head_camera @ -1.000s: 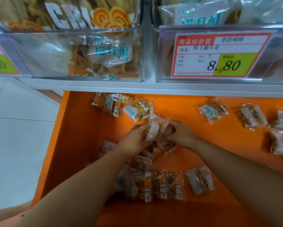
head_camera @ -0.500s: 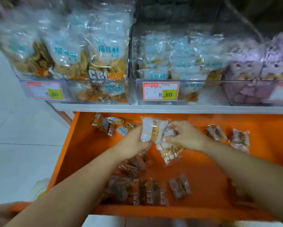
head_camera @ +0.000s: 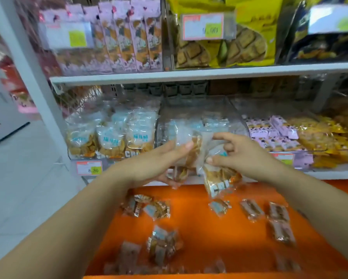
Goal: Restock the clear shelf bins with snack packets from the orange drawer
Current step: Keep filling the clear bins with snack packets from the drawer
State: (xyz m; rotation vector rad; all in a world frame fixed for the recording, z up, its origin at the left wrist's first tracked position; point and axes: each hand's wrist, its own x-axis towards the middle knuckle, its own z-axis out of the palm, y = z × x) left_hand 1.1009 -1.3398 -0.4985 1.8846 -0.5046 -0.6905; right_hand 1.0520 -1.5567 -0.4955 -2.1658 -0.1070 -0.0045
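Facing shelf bins (head_camera: 235, 109) above orange drawer (head_camera: 209, 230); gripping packets (head_camera: 189, 152) in left hand (head_camera: 155, 164), thumb across; pinching hanging packet (head_camera: 219, 182) in curled right hand (head_camera: 243, 154).

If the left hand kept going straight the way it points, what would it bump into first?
Probably the middle clear bin, just behind the snack packets the left hand holds. The right hand, gripping packets too, sits close alongside, so depth is unclear.

Pink packets (head_camera: 128, 37) stood at the upper shelf's (head_camera: 189, 74) left end. Yellow biscuit bags (head_camera: 249, 43) were beside them, behind a price tag (head_camera: 203, 26).
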